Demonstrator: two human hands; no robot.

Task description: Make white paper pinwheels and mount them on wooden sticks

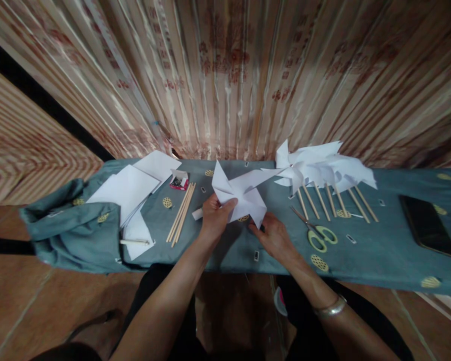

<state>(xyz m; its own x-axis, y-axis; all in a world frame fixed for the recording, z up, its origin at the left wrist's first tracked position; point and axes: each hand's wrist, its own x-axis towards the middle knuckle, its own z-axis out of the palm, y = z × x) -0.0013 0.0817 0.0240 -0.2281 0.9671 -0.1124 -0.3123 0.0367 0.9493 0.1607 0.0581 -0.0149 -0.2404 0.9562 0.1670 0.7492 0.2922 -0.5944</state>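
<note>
A white paper pinwheel (242, 193), its blades folded in toward the middle, is held up over the cloth. My left hand (215, 218) grips it from the left, thumb pressed near its centre. At the lower right blade is my right hand (272, 238), its fingers curled and partly hidden by the paper tip; what they hold, if anything, I cannot make out. No stick shows on this pinwheel. A small white paper strip (197, 214) lies beside my left hand. Left of that are several loose wooden sticks (181, 215) and a small open red-and-white box (179, 179) with dark bits inside.
White paper sheets (130, 190) and a pen (135, 242) lie on the left. Finished-looking pinwheels on sticks (323, 170) are heaped at the right, with green-handled scissors (319, 236) before them. A dark phone (428, 224) rests farther right. A patterned curtain (233, 75) hangs behind.
</note>
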